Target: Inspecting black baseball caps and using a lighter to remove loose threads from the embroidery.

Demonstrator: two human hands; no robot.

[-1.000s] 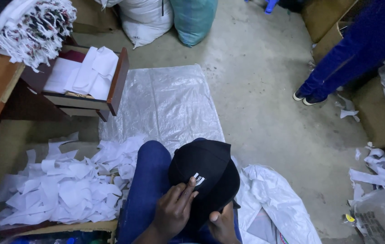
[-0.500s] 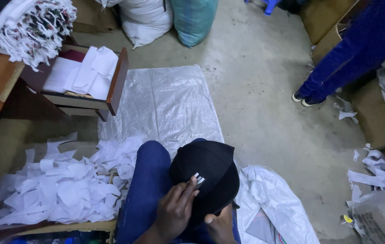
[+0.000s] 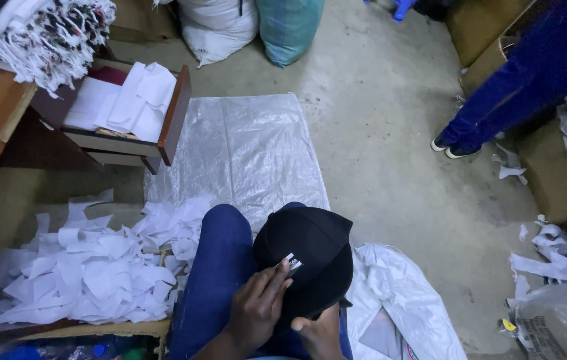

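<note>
L hand (image 3: 257,308) on black cap (image 3: 310,263), fingertips pinching small white label (image 3: 293,263) on its front. R hand (image 3: 317,333) grips cap's lower edge from below, fingers closed on it. Cap sits on knee, blue jeans (image 3: 213,280). White scrap pile (image 3: 90,267) to left; clear plastic sheet (image 3: 243,150) ahead; open drawer (image 3: 123,113) w/ white cloth beyond.

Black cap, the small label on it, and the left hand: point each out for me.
Black cap (image 3: 317,263): head view, on the crown's dark fabric.
Small label (image 3: 293,263): head view, on the white patch itself.
Left hand (image 3: 257,308): head view, on the back of the hand.
</note>
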